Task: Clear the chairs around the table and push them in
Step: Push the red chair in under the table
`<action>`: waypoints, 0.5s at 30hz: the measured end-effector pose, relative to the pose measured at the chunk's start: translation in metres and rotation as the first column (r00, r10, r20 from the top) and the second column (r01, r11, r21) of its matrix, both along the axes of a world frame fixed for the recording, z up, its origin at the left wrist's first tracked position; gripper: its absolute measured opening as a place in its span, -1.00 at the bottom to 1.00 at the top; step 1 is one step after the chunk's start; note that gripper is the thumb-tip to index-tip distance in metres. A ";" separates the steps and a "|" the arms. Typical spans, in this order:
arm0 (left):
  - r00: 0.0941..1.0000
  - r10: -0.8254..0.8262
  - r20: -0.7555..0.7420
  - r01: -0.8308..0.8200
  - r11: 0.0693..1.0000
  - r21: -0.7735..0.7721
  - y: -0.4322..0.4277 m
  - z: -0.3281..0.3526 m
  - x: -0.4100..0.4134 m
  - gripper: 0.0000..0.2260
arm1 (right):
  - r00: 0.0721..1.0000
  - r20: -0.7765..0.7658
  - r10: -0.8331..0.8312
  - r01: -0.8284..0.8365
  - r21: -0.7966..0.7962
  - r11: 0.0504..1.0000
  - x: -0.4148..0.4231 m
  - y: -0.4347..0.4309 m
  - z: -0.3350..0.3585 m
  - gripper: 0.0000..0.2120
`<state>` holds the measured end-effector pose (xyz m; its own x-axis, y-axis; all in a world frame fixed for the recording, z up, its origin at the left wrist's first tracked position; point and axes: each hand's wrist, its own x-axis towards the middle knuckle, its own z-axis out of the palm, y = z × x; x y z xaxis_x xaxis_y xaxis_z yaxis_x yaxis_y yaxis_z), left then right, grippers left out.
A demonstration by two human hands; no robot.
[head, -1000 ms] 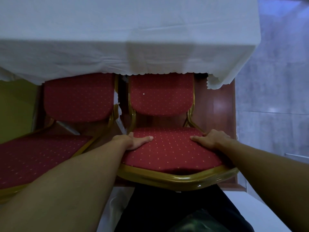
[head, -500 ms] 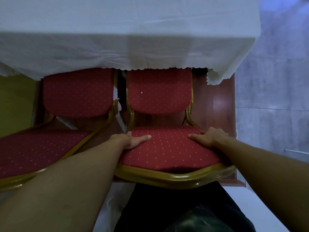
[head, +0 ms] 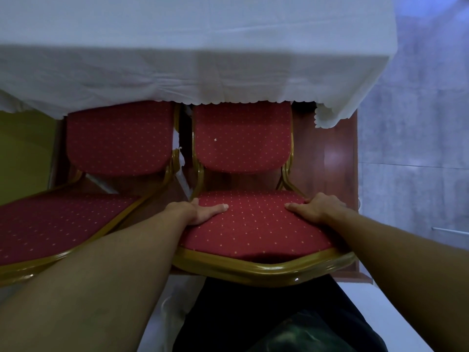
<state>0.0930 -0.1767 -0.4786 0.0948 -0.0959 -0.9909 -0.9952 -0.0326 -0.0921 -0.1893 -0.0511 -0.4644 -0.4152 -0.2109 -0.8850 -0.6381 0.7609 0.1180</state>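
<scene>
A red dotted chair with a gold frame stands right below me, its seat partly under the white tablecloth. My left hand grips the left side of its backrest, thumb lying across the padding. My right hand grips the right side the same way. A second matching chair is on the left, with its seat partly under the cloth and its backrest angled toward me. Both seats are bare.
The wooden table frame shows to the right of the chair below a hanging cloth corner. Grey floor lies at right and a yellow-green surface at left. My dark trousers are behind the backrest.
Both hands keep their hold on the backrest. The chair and the cloth edge sit slightly higher in the view than a second ago.
</scene>
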 end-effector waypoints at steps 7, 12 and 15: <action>1.000 -0.008 0.003 0.008 1.000 -0.009 0.000 -0.001 -0.001 0.11 | 1.000 -0.018 -0.005 0.005 -0.008 1.000 0.002 0.000 0.000 -0.09; 1.000 -0.023 0.000 0.023 1.000 -0.018 0.000 0.001 -0.001 0.10 | 1.000 -0.031 -0.002 0.001 -0.020 1.000 0.003 0.000 0.001 -0.10; 0.999 -0.041 -0.011 0.041 0.999 -0.030 0.000 0.001 -0.001 0.10 | 0.999 -0.030 -0.014 0.013 -0.028 1.000 0.004 0.000 0.000 -0.10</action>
